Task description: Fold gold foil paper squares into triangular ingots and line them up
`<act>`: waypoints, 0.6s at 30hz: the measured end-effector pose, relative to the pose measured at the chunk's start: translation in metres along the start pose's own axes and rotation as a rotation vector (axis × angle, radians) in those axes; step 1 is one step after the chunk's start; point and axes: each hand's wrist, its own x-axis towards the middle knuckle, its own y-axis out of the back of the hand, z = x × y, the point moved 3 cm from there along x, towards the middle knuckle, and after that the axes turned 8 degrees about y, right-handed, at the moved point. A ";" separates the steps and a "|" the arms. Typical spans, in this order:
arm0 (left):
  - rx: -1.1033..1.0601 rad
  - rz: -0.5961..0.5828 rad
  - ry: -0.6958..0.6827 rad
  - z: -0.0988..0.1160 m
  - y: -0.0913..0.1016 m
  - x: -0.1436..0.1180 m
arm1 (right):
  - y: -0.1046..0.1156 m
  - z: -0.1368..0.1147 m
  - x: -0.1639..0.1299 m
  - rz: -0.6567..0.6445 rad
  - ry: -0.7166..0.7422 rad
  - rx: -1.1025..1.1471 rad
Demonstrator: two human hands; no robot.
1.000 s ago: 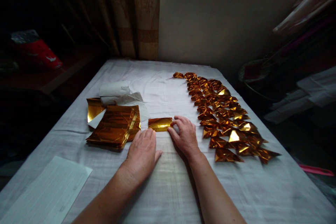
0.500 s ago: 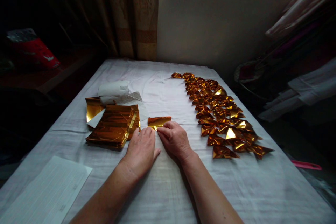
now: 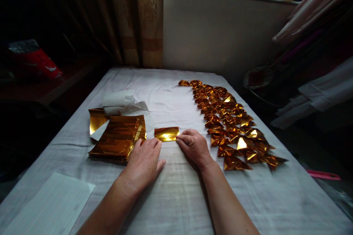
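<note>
A folded strip of gold foil paper (image 3: pixel 166 134) lies flat on the cloth in front of me, its long edge toward me. My left hand (image 3: pixel 145 158) rests palm down with fingers stretched and thumb apart, its fingertips at the strip's lower left corner. With thumb and fingers pinched together, my right hand (image 3: pixel 194 147) grips the lower right corner. Just left of the strip sits a stack of gold foil sheets (image 3: pixel 118 134), partly behind my left fingers. To the right, several folded gold foil pieces (image 3: pixel 224 119) stand in rows.
A white cloth (image 3: pixel 176 198) covers the table. White wrapping paper (image 3: pixel 118 101) lies behind the stack, and a pale printed sheet (image 3: pixel 52 205) at the near left. Beyond the table are a curtain (image 3: pixel 149 18), a wall and hanging clothes. A pink handle (image 3: pixel 324 175) shows at the right edge.
My right hand has slid right along the strip's near edge to its right corner. More of the strip's bright face shows. My left hand stays nearly in place; the view has tilted slightly.
</note>
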 end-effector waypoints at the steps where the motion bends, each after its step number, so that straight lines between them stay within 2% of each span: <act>1: -0.003 -0.001 -0.001 0.000 0.000 0.000 | 0.001 0.001 0.000 0.008 -0.010 0.006; 6: -0.021 0.015 0.003 -0.002 0.001 0.000 | 0.003 0.005 -0.001 0.028 -0.037 0.043; 11: -0.011 0.078 0.010 -0.002 0.001 -0.001 | 0.003 0.007 -0.001 0.074 -0.081 0.112; 18: -0.021 0.121 -0.002 -0.002 -0.001 -0.001 | -0.001 0.005 0.002 0.061 -0.168 0.060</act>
